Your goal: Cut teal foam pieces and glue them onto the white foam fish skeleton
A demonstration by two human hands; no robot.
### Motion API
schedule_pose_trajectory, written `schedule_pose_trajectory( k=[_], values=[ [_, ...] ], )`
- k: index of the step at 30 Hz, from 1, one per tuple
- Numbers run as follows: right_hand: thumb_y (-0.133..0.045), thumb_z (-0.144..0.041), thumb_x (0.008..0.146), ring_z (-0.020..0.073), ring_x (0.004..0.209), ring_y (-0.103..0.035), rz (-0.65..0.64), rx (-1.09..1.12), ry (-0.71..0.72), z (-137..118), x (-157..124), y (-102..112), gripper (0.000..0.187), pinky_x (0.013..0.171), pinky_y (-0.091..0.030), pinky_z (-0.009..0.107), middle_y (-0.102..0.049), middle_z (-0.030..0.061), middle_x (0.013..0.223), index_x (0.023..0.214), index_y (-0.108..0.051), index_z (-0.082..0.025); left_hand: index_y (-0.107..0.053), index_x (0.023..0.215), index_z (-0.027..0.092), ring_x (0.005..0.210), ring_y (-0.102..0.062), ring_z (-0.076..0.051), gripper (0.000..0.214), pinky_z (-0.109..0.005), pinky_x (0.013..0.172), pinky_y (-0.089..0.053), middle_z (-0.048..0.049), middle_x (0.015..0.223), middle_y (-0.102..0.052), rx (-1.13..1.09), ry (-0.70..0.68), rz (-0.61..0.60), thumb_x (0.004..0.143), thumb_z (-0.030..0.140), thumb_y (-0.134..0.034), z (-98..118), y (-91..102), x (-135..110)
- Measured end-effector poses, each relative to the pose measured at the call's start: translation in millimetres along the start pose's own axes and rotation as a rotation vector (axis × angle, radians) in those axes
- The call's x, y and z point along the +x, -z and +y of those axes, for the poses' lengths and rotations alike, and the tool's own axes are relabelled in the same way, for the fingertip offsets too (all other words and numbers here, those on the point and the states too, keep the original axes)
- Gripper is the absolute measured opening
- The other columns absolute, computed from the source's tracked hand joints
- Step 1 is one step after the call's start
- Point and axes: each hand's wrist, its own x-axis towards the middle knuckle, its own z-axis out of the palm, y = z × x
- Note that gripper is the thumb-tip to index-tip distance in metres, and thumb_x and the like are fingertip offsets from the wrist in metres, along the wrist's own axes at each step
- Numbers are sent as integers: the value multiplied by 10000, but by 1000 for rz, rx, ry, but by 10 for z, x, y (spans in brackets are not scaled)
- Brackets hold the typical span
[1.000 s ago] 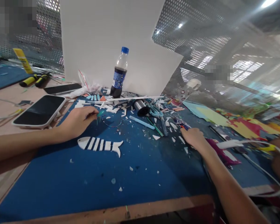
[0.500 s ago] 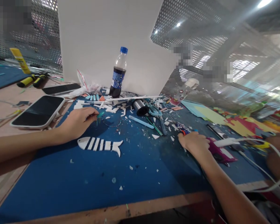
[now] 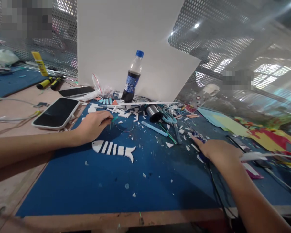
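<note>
My left hand rests on the blue cutting mat, its fingers pinched on a small green piece. Just below it lies a white foam fish skeleton. My right hand lies on the mat's right side, fingers closed over a dark blue object whose tip shows past my knuckles; a black cable runs back from under the hand. A thin wire loop sits beside the green piece.
A cola bottle stands before a white board. Two phones lie at left. Scissors, a metal cylinder, a light blue stick and white scraps litter the mat. Coloured paper and a white cable lie right.
The view has shifted, so everything sits further right in frame. My right hand slid a little nearer along the mat, still on its object. The left hand keeps its pinch.
</note>
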Motion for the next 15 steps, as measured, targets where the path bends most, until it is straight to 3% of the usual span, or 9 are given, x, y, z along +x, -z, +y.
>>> schedule_pose_trajectory(
  k=[1,2,4,6,8,10,13,15],
  values=[
    [-352,-616,789,472,1033,-520,22,-36,-66,-78,-107,68,702,814,-407,573,-565,339,1038,939,-655,0,-586,833,146,746,-578,-156,187,-261,674,-431,-65,824,-651,-6,-6,5,827,192,-404,0,-1,0],
    [-320,-590,816,465,1058,-494,118,-31,-10,-180,-223,135,717,804,-418,549,-537,357,1065,995,-614,40,-583,834,147,748,-577,-154,186,-260,674,-433,-65,825,-650,-13,-12,9,830,189,-402,-2,-2,-1],
    [-288,-543,852,421,1026,-497,314,91,335,-443,-446,246,652,784,-425,522,-564,309,988,1019,-578,17,-576,840,153,747,-574,-148,182,-257,670,-435,-61,830,-646,-27,-21,18,839,187,-398,-8,-4,-5],
    [-306,-523,868,320,958,-527,309,398,658,-764,-606,294,521,818,-425,472,-595,194,926,970,-586,-96,-570,842,157,744,-569,-144,172,-254,661,-430,-55,828,-638,-37,-29,25,847,187,-401,-9,0,-11],
    [-299,-515,885,253,1028,-503,147,752,926,-1103,-677,265,458,880,-411,402,-584,136,1013,994,-573,-165,-563,827,157,732,-561,-138,163,-248,640,-421,-48,806,-627,-41,-34,34,851,179,-404,-1,11,-17],
    [-264,-541,890,227,1083,-489,-100,1018,1068,-1420,-681,174,476,922,-389,386,-567,118,1105,1033,-549,-188,-557,814,155,714,-551,-129,158,-239,621,-413,-40,781,-616,-51,-39,56,855,169,-406,13,26,-21],
    [-196,-605,870,208,1058,-533,-501,1321,1172,-1769,-665,18,557,898,-410,375,-586,120,1121,1091,-491,-187,-550,809,154,701,-538,-115,150,-225,621,-412,-34,766,-609,-94,-81,110,864,149,-410,32,42,-24],
    [-155,-628,863,202,1030,-546,-658,1382,1179,-1887,-681,-47,598,869,-414,363,-620,115,1052,1089,-483,-182,-543,800,153,690,-530,-109,151,-221,624,-412,-29,749,-599,-125,-122,146,871,138,-411,36,44,-23]
  ],
)
